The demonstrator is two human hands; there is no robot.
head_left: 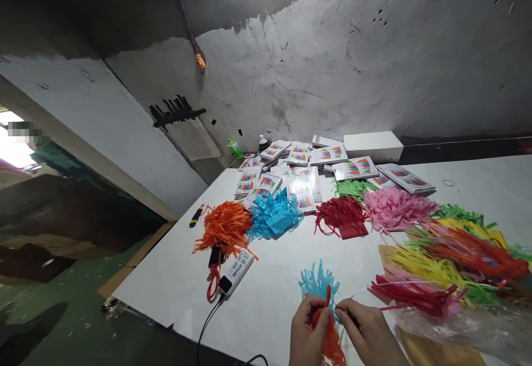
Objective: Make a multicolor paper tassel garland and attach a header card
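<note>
My left hand [305,330] is closed around an orange-red tassel [332,344] of cut tissue strips, whose narrow twisted top stands up above the thumb. Just right of it, my right hand [369,327] pinches a thin string at the fingertips, close to the tassel top. Behind both hands a light blue tassel [319,280] lies fanned out on the white table [266,305]. To the right sits a pile of finished-looking tassels, with a yellow tassel [432,269] and a dark pink tassel [415,297] nearest my right hand.
Loose bunches lie across the table: orange [226,225], blue [276,216], dark red [343,217] and pink [397,208]. Farther back are printed packs [301,191] and a white box [373,145]. A power bank [236,272] with a cable and a cutter [197,216] are at left.
</note>
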